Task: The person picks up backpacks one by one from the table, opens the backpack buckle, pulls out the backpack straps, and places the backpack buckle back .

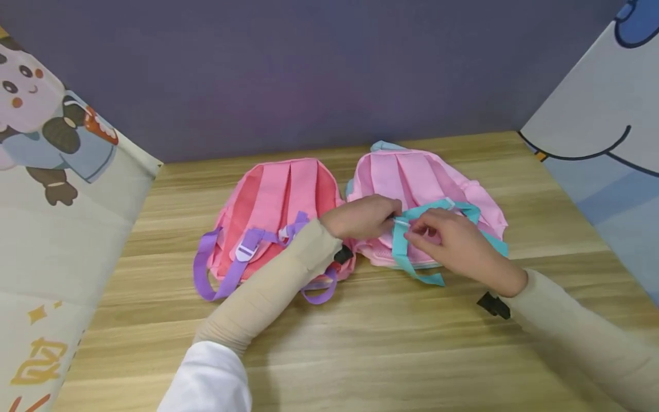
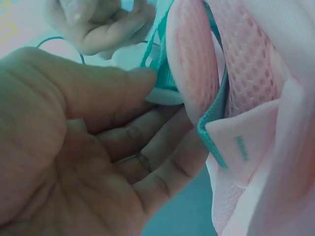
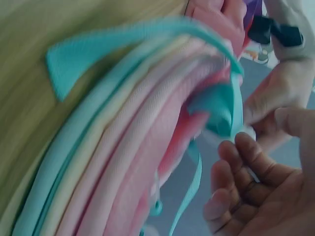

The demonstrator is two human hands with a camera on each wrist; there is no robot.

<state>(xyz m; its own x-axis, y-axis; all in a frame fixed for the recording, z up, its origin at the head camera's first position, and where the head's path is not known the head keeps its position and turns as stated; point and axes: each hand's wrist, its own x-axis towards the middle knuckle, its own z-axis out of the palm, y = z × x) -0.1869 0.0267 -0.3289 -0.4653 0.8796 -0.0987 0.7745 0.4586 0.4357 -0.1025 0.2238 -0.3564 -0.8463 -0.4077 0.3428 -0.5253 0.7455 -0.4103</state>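
Observation:
A light pink backpack [image 1: 383,174] lies with its shoulder straps facing up. My left hand [image 1: 362,217] pinches a white plastic buckle [image 2: 165,97] on its teal webbing strap [image 1: 400,247], the thumb lying along the buckle's edge in the left wrist view. Just to the right hovers my right hand [image 1: 455,241], with fingers loosely bent and a gap between thumb and fingertips. In the right wrist view the right hand's fingers [image 3: 251,147] are close to the strap and hold nothing visible. The strap's loose end [image 3: 69,69] hangs over the bag's lower edge.
A coral pink backpack [image 1: 275,189] with purple straps [image 1: 205,266] lies on the left, under my left forearm. Both bags are on a wood-patterned table [image 1: 360,349]. A dark panel [image 1: 309,74] stands behind, with printed panels on both sides.

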